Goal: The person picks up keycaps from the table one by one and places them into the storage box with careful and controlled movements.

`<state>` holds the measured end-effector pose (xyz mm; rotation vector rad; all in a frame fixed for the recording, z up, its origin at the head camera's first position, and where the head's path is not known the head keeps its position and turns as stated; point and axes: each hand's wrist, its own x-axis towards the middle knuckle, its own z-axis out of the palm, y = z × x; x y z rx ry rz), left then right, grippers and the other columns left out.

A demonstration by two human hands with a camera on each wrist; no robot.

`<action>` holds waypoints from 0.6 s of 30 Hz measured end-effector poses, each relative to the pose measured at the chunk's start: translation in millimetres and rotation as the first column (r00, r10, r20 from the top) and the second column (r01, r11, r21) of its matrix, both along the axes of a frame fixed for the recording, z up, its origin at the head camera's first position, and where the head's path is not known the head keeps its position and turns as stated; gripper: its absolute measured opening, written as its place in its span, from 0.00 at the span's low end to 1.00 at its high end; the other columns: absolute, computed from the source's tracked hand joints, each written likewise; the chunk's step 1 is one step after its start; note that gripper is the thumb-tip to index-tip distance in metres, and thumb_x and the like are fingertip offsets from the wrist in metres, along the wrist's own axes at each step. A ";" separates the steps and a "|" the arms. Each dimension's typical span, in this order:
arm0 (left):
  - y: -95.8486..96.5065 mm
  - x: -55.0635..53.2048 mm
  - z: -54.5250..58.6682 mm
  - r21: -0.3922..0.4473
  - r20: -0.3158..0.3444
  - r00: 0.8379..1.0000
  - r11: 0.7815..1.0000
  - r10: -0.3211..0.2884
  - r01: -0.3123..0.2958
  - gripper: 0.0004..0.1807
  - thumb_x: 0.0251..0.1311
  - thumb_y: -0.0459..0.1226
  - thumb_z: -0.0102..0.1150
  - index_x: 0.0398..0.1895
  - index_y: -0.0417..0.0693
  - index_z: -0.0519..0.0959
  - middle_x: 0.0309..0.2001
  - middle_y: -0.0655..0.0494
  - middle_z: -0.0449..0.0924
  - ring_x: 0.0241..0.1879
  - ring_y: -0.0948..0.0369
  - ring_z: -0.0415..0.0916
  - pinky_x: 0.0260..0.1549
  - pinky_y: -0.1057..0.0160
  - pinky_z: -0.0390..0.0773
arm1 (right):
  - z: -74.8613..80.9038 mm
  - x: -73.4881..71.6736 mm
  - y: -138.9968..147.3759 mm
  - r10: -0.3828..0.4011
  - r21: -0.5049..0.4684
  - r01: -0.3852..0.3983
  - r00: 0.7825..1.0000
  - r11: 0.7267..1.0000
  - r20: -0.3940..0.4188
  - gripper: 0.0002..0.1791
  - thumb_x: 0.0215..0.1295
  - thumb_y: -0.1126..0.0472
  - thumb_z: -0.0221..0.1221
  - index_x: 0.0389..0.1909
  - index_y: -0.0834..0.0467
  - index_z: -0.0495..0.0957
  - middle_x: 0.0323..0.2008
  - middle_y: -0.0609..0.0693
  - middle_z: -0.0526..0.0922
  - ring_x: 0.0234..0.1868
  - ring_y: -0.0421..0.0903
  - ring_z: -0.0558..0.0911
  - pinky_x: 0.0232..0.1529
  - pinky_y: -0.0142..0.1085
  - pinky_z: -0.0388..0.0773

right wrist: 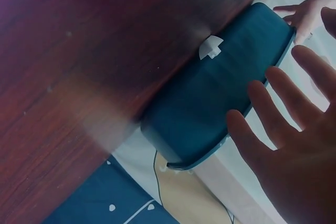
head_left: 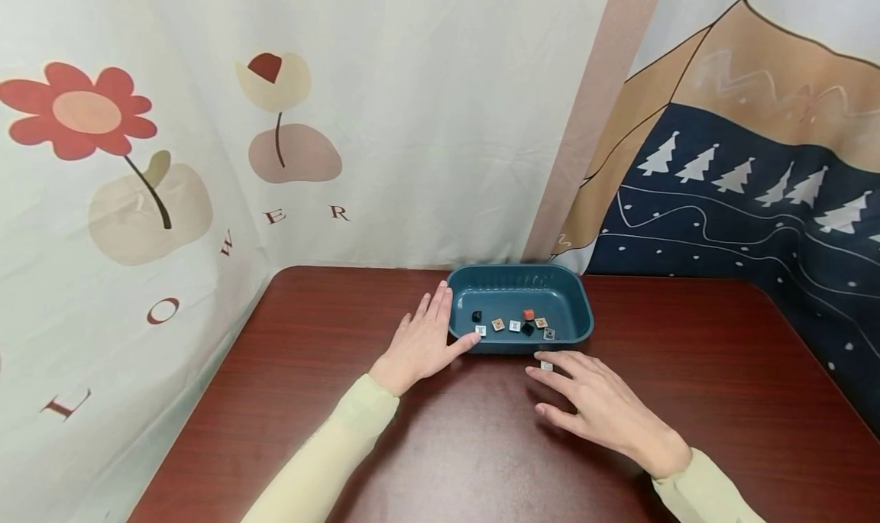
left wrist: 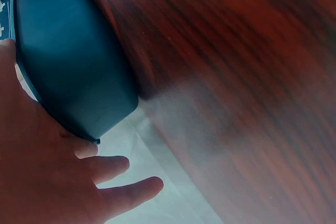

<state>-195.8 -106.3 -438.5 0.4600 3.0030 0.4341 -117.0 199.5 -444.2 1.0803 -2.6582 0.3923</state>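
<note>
My left hand (head_left: 426,340) lies against the left side of the blue tray (head_left: 584,332), its fingers stretched along the rim and its thumb at the front edge. In the left wrist view, its fingers (left wrist: 131,192) reach past the tray wall. Just outside the front wall is a small white square piece (head_left: 546,366) with a short stub, seen in the right wrist view. Above it my right hand (head_left: 605,401) is spread with nothing gripped. Inside the tray lie several small square pieces: an orange one (head_left: 528,314), a black one (head_left: 477,316), and white and tan ones.
A dark red wooden table (head_left: 330,317) carries the tray near its back edge. Behind it hangs a pale curtain (head_left: 426,126) with flower prints, and a navy and tan printed cloth (head_left: 729,202) hangs at the right.
</note>
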 end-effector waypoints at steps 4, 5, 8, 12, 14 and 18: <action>-0.3 0.4 0.1 -0.008 0.002 1.000 1.000 0.001 -0.001 0.59 0.66 0.76 0.39 0.85 0.46 0.41 0.85 0.55 0.36 0.81 0.46 0.46 0.71 0.36 0.59 | -1.5 -2.1 -1.7 -0.015 0.032 0.014 0.999 0.999 0.029 0.29 0.64 0.41 0.69 0.63 0.47 0.83 0.63 0.50 0.81 0.62 0.50 0.78 0.56 0.53 0.79; -0.3 0.6 0.2 -0.006 0.003 1.000 1.000 0.001 -0.001 0.59 0.66 0.76 0.39 0.85 0.46 0.41 0.85 0.55 0.36 0.81 0.46 0.46 0.71 0.36 0.59 | -2.0 -3.0 -2.3 -0.017 0.039 0.016 0.999 0.999 0.036 0.29 0.64 0.41 0.69 0.63 0.48 0.83 0.63 0.50 0.81 0.62 0.51 0.78 0.56 0.53 0.79; -0.1 1.0 0.7 -0.005 0.004 1.000 1.000 0.003 -0.003 0.58 0.66 0.75 0.40 0.85 0.46 0.41 0.85 0.55 0.36 0.81 0.46 0.46 0.70 0.35 0.59 | -3.0 -6.5 -4.1 -0.024 0.057 0.021 0.998 0.998 0.063 0.28 0.65 0.40 0.68 0.63 0.48 0.83 0.62 0.49 0.81 0.62 0.51 0.78 0.56 0.53 0.79; 0.2 1.5 1.0 0.005 0.005 1.000 1.000 0.004 -0.004 0.57 0.67 0.73 0.44 0.85 0.46 0.42 0.85 0.54 0.36 0.81 0.46 0.46 0.70 0.35 0.59 | -4.4 -10.9 -6.9 -0.038 0.084 0.028 0.992 0.996 0.120 0.27 0.66 0.42 0.68 0.63 0.49 0.83 0.62 0.49 0.81 0.62 0.52 0.78 0.56 0.54 0.79; 0.4 1.6 0.7 0.009 0.007 1.000 1.000 0.004 -0.004 0.57 0.68 0.72 0.45 0.85 0.46 0.42 0.85 0.54 0.37 0.81 0.46 0.46 0.70 0.35 0.59 | -5.3 -12.3 -8.1 -0.052 0.101 0.037 0.987 0.994 0.150 0.27 0.67 0.44 0.68 0.63 0.50 0.83 0.63 0.50 0.81 0.62 0.53 0.78 0.56 0.55 0.78; 0.7 1.5 0.5 0.006 0.006 1.000 1.000 0.006 -0.006 0.57 0.68 0.72 0.45 0.85 0.46 0.42 0.85 0.54 0.37 0.81 0.46 0.46 0.70 0.35 0.59 | -7.0 -13.5 -9.7 -0.078 0.135 0.054 0.981 0.989 0.176 0.26 0.68 0.46 0.67 0.63 0.52 0.83 0.63 0.52 0.81 0.61 0.55 0.78 0.56 0.56 0.79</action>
